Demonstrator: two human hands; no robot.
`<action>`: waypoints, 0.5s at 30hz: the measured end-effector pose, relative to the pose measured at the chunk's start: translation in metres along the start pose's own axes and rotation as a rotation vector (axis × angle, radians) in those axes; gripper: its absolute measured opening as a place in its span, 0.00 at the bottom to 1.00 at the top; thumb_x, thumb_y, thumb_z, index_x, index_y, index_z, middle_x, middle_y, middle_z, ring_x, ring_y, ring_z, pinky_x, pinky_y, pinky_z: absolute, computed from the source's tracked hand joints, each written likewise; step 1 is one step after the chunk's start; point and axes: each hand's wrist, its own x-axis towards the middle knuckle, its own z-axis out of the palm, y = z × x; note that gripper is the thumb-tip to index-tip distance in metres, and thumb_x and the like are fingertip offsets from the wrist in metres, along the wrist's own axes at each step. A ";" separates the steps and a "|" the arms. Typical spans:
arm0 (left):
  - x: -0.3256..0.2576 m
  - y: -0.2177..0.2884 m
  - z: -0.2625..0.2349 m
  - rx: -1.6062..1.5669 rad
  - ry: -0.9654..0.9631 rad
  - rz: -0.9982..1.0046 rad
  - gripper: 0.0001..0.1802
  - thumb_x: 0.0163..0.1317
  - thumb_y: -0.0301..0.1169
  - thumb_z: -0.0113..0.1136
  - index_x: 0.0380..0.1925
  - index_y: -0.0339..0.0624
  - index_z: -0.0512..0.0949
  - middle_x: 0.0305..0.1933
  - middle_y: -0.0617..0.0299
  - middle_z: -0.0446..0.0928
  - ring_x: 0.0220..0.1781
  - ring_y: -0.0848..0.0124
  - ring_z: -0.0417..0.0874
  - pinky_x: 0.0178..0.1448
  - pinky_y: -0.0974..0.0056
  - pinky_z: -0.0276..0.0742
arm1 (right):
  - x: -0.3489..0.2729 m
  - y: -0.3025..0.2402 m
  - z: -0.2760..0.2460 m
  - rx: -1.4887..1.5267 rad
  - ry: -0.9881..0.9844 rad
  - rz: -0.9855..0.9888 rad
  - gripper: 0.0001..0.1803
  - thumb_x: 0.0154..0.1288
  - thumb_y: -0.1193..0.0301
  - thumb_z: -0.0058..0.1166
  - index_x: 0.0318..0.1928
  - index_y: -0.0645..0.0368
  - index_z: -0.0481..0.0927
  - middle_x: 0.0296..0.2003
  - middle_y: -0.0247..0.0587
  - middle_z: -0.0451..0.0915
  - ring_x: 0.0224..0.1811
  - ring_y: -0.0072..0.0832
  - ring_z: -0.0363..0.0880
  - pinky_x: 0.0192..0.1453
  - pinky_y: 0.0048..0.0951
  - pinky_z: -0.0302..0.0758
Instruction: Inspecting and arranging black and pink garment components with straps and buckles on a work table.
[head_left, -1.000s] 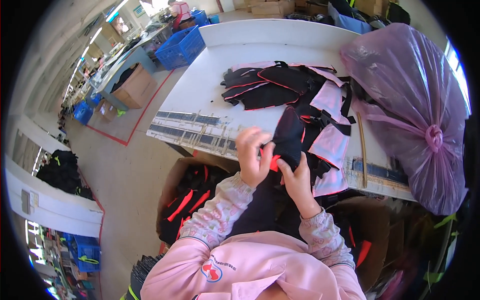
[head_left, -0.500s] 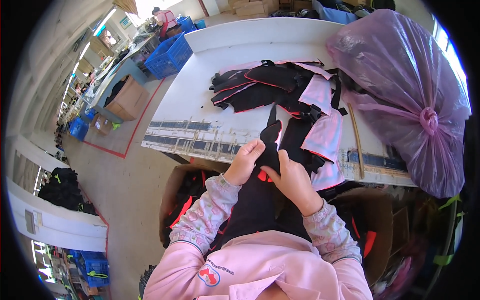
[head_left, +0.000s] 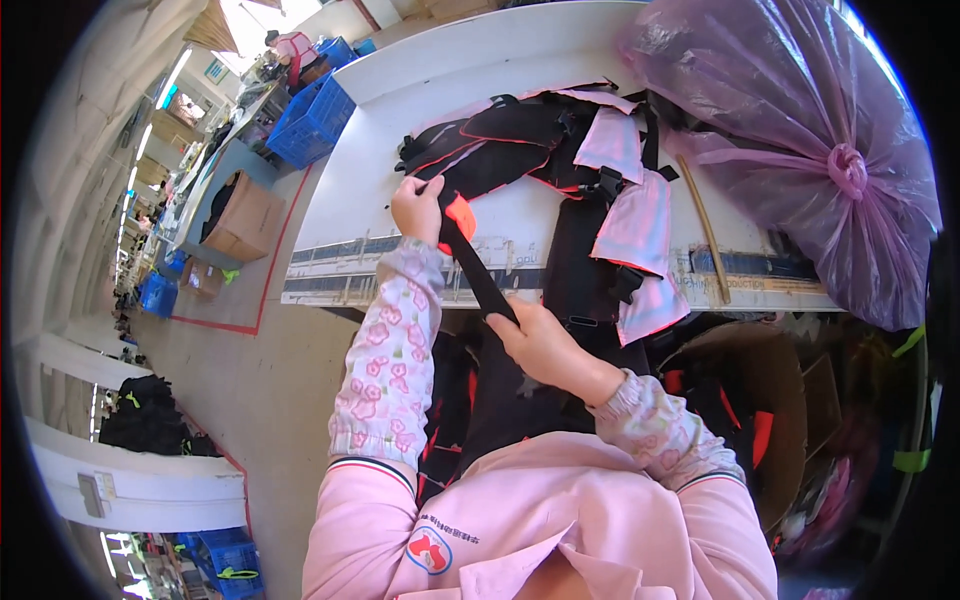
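A black fabric strap [head_left: 477,272] is stretched slantwise between my two hands. My left hand [head_left: 416,208], farther out over the white table, pinches its upper end, where a bright orange fabric patch [head_left: 461,218] shows. The lower end sits between the thumb and fingers of my right hand [head_left: 545,342], nearer to my body. Beyond them lies a pile of black padded pieces [head_left: 515,133] with red edging. Pink-and-white printed pieces [head_left: 632,228] with black buckles lie at its right side, and a long black piece hangs over the table's near edge.
The white table [head_left: 370,150] has a raised back board. A tied purple plastic bag [head_left: 780,110] fills its right side, with a wooden stick [head_left: 704,225] beside it. Below the table's right side stands a cardboard box [head_left: 790,380]. A blue crate [head_left: 310,120] is off to the left.
My left hand has moved up and left, away from my right, which has shifted slightly left. The black piece, bunched between both hands before, is now drawn out long with orange showing.
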 end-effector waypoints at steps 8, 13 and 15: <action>0.040 -0.030 -0.047 0.021 0.029 -0.122 0.15 0.52 0.36 0.68 0.22 0.35 0.76 0.24 0.60 0.77 0.27 0.71 0.75 0.36 0.65 0.72 | -0.092 0.034 -0.030 0.064 -0.079 -0.089 0.11 0.65 0.69 0.52 0.34 0.67 0.72 0.16 0.49 0.66 0.18 0.25 0.58 0.22 0.33 0.63; -0.013 0.097 -0.036 -0.832 -0.469 0.087 0.14 0.65 0.40 0.55 0.39 0.39 0.73 0.30 0.68 0.71 0.34 0.79 0.70 0.42 0.73 0.66 | -0.196 0.066 -0.101 -0.599 0.242 -0.202 0.18 0.49 0.78 0.59 0.45 0.60 0.78 0.33 0.48 0.81 0.34 0.44 0.81 0.38 0.36 0.78; -0.028 0.094 -0.021 -0.780 -0.647 0.009 0.16 0.66 0.42 0.53 0.44 0.40 0.71 0.28 0.67 0.70 0.33 0.79 0.70 0.41 0.72 0.68 | -0.267 0.116 -0.117 -0.796 0.463 0.006 0.17 0.50 0.78 0.57 0.44 0.59 0.76 0.34 0.48 0.79 0.36 0.47 0.78 0.42 0.41 0.75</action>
